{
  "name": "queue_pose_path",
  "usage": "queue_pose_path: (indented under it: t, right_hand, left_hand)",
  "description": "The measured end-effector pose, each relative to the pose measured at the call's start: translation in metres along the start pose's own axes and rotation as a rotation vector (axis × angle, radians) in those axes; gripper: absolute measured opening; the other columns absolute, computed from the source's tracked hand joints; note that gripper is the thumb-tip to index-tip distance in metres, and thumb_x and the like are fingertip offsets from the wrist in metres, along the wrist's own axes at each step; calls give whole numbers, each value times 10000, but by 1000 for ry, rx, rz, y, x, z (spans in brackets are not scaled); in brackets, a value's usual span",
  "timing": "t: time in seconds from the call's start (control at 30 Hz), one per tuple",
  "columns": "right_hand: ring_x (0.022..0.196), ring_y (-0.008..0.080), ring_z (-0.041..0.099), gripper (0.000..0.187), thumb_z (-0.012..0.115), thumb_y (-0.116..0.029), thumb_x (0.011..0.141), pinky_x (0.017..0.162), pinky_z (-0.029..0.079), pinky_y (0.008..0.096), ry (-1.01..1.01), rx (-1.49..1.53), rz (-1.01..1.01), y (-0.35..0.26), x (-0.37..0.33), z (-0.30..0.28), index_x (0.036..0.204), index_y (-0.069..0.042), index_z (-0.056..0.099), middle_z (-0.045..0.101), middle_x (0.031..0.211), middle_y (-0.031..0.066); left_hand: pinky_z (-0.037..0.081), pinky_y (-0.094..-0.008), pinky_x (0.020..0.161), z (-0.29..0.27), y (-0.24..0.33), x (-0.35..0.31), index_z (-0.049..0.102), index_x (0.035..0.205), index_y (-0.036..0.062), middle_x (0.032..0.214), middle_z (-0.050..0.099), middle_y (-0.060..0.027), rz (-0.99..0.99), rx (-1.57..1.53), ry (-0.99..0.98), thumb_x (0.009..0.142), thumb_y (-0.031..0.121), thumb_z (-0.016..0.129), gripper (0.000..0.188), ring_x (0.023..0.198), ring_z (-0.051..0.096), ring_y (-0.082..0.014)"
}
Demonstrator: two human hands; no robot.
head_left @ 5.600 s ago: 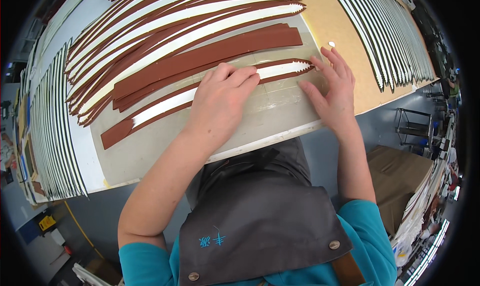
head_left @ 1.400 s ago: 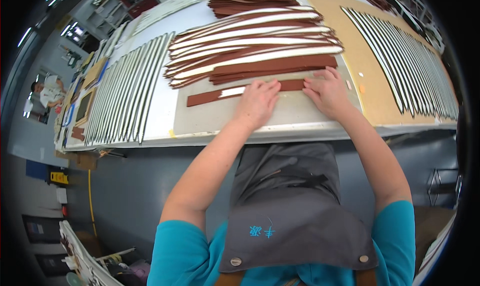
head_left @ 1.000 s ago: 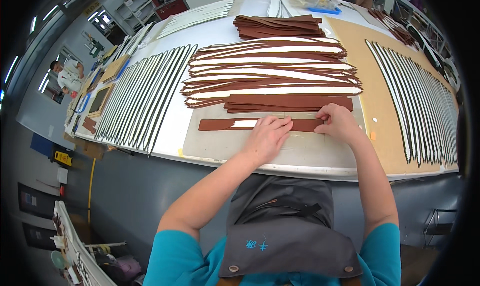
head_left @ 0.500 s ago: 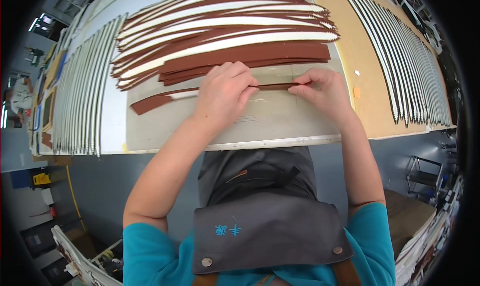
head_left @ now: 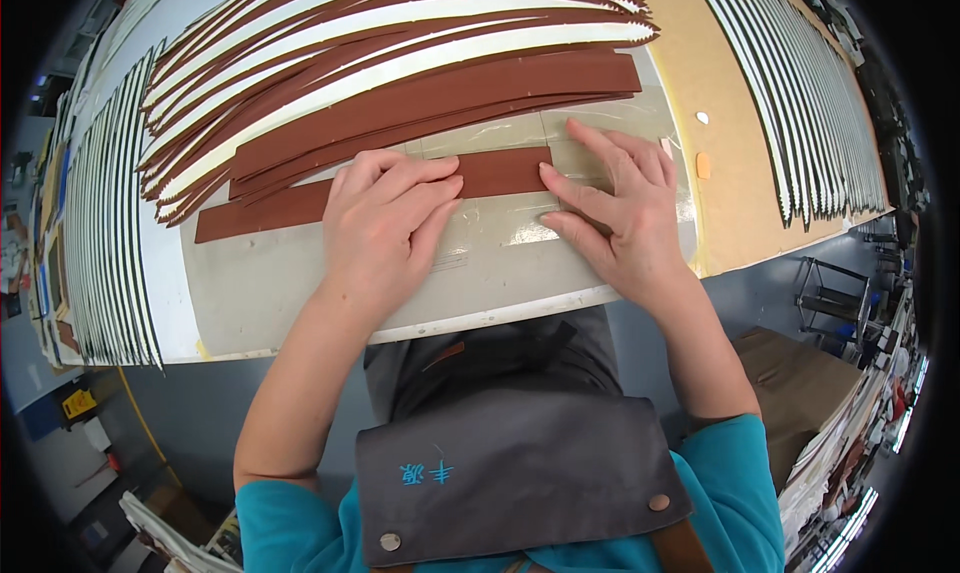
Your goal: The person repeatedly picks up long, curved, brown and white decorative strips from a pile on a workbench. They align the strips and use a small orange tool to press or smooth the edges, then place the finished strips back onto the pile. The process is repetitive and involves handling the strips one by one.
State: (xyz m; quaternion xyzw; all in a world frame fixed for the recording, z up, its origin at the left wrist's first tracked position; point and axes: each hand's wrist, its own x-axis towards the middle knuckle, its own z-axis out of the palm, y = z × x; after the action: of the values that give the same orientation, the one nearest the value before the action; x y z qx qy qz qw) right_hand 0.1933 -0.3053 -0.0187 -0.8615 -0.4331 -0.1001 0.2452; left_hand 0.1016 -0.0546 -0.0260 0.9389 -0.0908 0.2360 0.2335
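Observation:
A flat reddish-brown strip (head_left: 500, 171) lies on the grey work mat (head_left: 290, 298), brown face up. My left hand (head_left: 388, 213) rests over its middle, thumb and fingertips pressing on the strip with nothing seen gripped. At the strip's right end is my right hand (head_left: 620, 198), fingers spread, the fingertips touching or very near its edge. Just beyond lies a small stack of plain brown strips (head_left: 440, 98). Past that, a fan of brown and white strips (head_left: 390, 53) with notched ends spreads over the table.
Rows of thin dark-edged strips stand at the left (head_left: 110, 233) and on the tan board (head_left: 735, 173) at the right. A small orange piece (head_left: 703, 166) and a white piece (head_left: 702, 119) lie right of the mat. The table's front edge (head_left: 480, 321) is close to me.
The strip, pinched with its right part edge-up before, now lies flat. My right hand has opened from its pinch, and my left hand has shifted along the strip. The view has tilted.

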Motion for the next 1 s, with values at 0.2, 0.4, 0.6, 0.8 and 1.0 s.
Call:
queue_pose_path:
  t: [0.2,0.4,0.6,0.8,1.0]
  right_hand:
    - [1320,344,518,438,855,-281,778,1107,351,476,-10,49,19,3,3,2,1200,-183,798,591,1483,121]
    - [1353,357,536,392,856,-274,777,1121,377,524,-13,59,32,2,4,1,1153,-182,795,625,1412,131]
    - [1399,368,480,425,866,-253,761,1137,329,501,-58,92,48,2,6,-1,1175,-178,804,605,1465,128]
    - [1376,375,519,377,880,-270,755,1139,351,539,-38,41,73,1,7,-2,1121,-200,817,629,1425,124]
    - [1429,369,465,373,878,-234,763,1143,308,506,-80,49,97,-1,9,-2,1132,-206,830,618,1453,120]
  left_hand:
    - [501,-364,885,-3,1,2,807,993,73,1138,766,-32,-80,-40,-40,804,42,812,192,1001,608,-265]
    - [500,-355,890,-4,3,5,821,987,71,1151,770,-40,-148,-82,-85,791,33,830,200,1010,593,-253]
    - [502,-350,895,-5,1,3,824,1005,69,1150,773,-44,-156,-96,-104,793,41,835,215,1012,591,-255]
    - [513,-368,924,-14,-1,-3,794,1116,59,1250,737,-69,-89,-93,-130,831,38,795,286,1060,622,-288]
    - [482,-402,1001,-27,-1,-22,744,1231,58,1323,694,-74,-99,-10,-163,862,48,756,370,1178,604,-311]
